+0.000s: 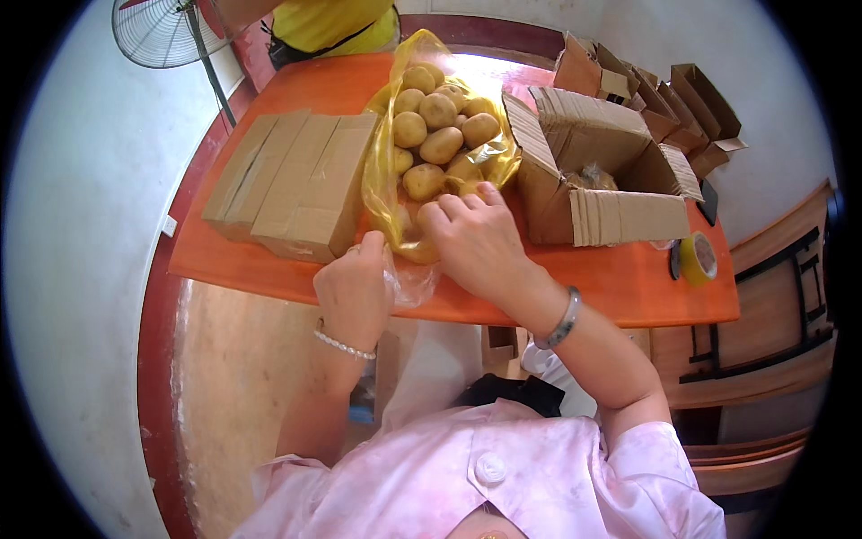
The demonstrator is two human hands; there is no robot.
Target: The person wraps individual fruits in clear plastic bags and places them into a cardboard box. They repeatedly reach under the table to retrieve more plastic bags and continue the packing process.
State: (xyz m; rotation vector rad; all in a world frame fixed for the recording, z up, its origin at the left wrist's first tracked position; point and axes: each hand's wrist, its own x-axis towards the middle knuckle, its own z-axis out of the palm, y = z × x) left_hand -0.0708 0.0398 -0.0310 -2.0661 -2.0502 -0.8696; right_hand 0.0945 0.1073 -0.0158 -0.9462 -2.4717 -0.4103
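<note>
A yellow translucent plastic bag [374,172] lies on the orange table [572,290], with several potatoes [438,110] showing in its wide mouth. My left hand [353,286] is at the table's front edge, its fingers pinching a thin clear plastic bag [412,286]. That clear bag hangs crumpled below the near end of the yellow one. My right hand [475,242] reaches over the near end of the yellow bag, fingers curled down among the potatoes. What lies under those fingers is hidden, so a grip on a potato cannot be confirmed.
Two closed cardboard boxes [303,182] stand left of the bag. An open carton [606,215] at the right holds a plastic-wrapped item [594,178]. A tape roll [698,259] sits near the right corner. Empty boxes [700,108] are stacked behind. Across the table stands a person in yellow [330,27].
</note>
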